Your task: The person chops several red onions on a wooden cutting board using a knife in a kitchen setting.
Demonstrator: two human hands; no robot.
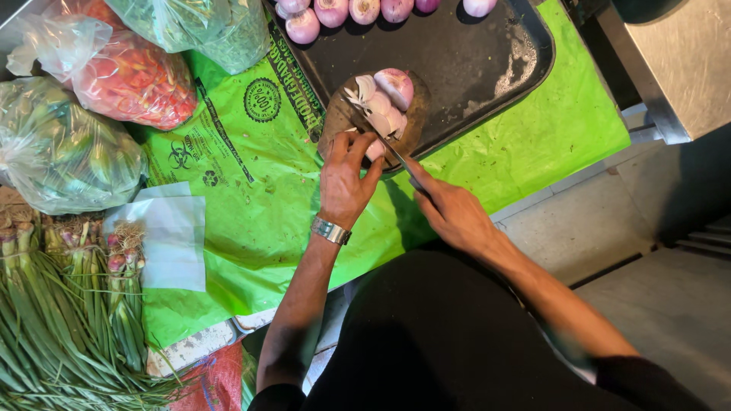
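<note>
Head view, looking down on a worktop. The left hand [344, 181] is pressing its fingertips onto an onion piece [375, 149] at the near edge of a round wooden board [335, 122]; its fingers are curled together, pinning the piece and not lifting it. The right hand [449, 209] is gripping a knife [384, 141], fingers wrapped shut round the handle, which is hidden in the fist. The blade's long axis is running diagonally from that hand, at lower right, up and left across the board, so the cut pieces [381, 106] and a half onion [396, 85] are lying just beyond the blade, away from the person. The left fingertips are sitting just beside the blade on its near side; this hand is the closer one to the onion. The board is resting on a dark tray [487, 53], with a row of peeled onions [335, 11] along its far edge. Under the tray a bright green plastic sheet [251, 221] is lying, carrying dark round seals and symbols at left of the board. Further left: clear bags of red [129, 72] and green [61, 152] produce, a pale plastic square [171, 236], and bundled spring onions [68, 320].
</note>
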